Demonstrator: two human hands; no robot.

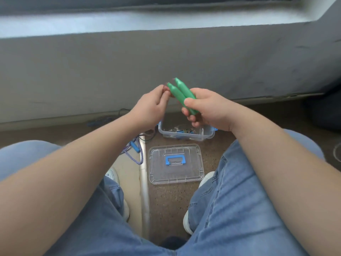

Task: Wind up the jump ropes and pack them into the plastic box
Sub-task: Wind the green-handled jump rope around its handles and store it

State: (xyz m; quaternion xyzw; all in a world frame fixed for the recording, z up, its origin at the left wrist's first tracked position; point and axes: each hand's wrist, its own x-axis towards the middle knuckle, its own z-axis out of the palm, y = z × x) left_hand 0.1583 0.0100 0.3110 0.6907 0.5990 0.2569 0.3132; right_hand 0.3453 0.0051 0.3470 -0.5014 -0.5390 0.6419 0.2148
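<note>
head view: right hand (208,108) grips 2 green handles (180,92); left hand (151,104) grasp unclear.

Grey wall (166,58) ahead, pale sill (129,21) above, possibly a window, speckled brown floor (169,200)

Box (186,134) at frame centre: mouth open, with blurred contents on its bottom. Your right hand (208,109), gripping the green handles (181,93), hangs over its right half. Your left hand (149,106), pinching a reddish cord (166,85) at the handle tips, sits above its left corner. Lid (176,174) lies flat on the floor just below the box, apart from it. Blue rope (135,147) sprawls left of the box, beside the metal strip (144,185). Your legs (239,191) wall both sides of the lower frame. The grey wall (166,58) closes the top.
</note>
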